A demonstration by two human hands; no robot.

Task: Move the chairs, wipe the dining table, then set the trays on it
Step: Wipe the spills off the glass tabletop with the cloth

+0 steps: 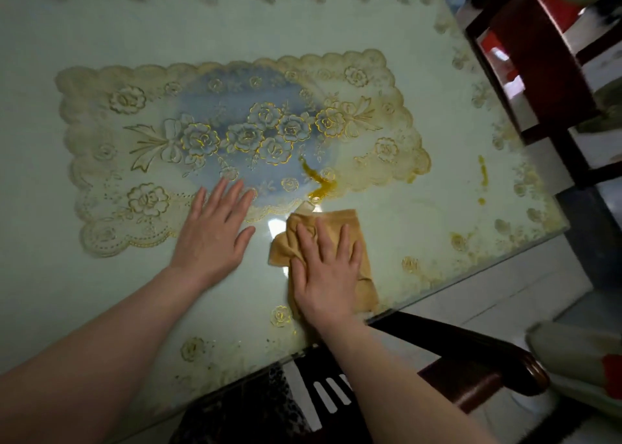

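The glass-topped dining table fills most of the view, with a lace mat of blue and gold roses under the glass. My right hand presses flat, fingers straight, on a tan cloth near the table's front edge. My left hand rests flat on the glass just left of the cloth, fingers spread. A yellow-orange spill streak lies just beyond the cloth. A smaller yellow streak and drops mark the glass toward the right edge.
A dark wooden chair stands off the table's right side, with red showing behind it. Another dark chair sits below the front edge, under my right arm. A pale object with a red patch lies at lower right.
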